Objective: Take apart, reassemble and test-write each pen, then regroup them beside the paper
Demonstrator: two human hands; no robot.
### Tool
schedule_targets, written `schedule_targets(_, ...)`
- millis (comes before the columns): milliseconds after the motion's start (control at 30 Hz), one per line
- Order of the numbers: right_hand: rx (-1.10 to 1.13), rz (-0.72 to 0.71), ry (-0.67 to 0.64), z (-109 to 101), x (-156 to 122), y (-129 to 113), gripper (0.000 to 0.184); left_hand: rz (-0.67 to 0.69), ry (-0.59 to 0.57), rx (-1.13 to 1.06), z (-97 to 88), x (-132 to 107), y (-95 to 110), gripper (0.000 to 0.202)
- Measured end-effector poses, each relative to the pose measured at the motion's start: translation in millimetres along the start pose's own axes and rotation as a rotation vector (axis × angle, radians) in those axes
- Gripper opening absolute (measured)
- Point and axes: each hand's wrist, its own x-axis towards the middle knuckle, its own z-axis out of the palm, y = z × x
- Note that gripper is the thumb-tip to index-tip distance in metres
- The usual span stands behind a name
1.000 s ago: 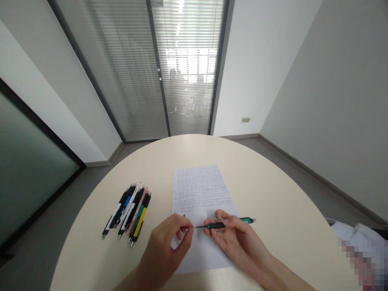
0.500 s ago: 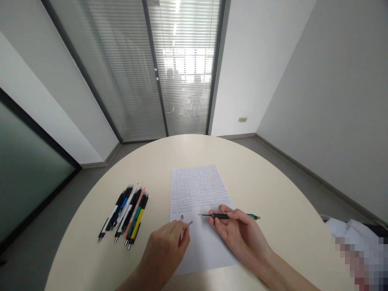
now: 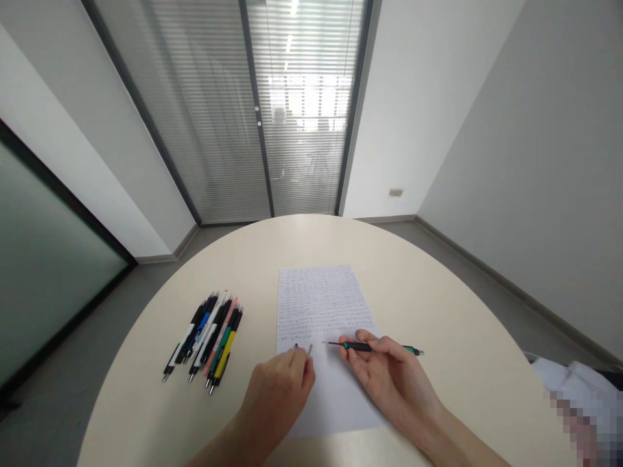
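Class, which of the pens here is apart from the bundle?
The green-and-black pen, held in the right hand above the written sheet; the other pens lie side by side, untouched.

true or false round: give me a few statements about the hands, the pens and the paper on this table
1. The right hand holds a green and black pen. True.
2. The left hand lies flat on bare table, far from the sheet. False: it pinches a small silver part over the sheet of paper.
3. The bundle of pens lies to the left of the sheet. True.
4. The sheet is blank. False: its far part is filled with lines of writing.
5. The table has a rounded edge. True.
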Motion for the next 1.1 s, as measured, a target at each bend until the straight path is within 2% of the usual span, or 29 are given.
schedule_targets(433, 0.02, -0.001, 0.028, -2.4, 1.5, 1.3, 0.008, 0.058, -0.028, 0.016, 2.6, -0.9, -0.7, 0.022)
schedule_targets(867, 0.034, -0.013, 0.032, -3.9, 1.8, 1.4, 0.009, 0.094, -0.121, -0.007, 3.9, -6.0, -5.2, 0.019)
schedule_targets(1100, 0.029, -0.017, 0.034, -3.0, 1.7, 1.1, 0.008, 0.088, -0.104, 0.004, 6.7, -6.2, -7.4, 0.022)
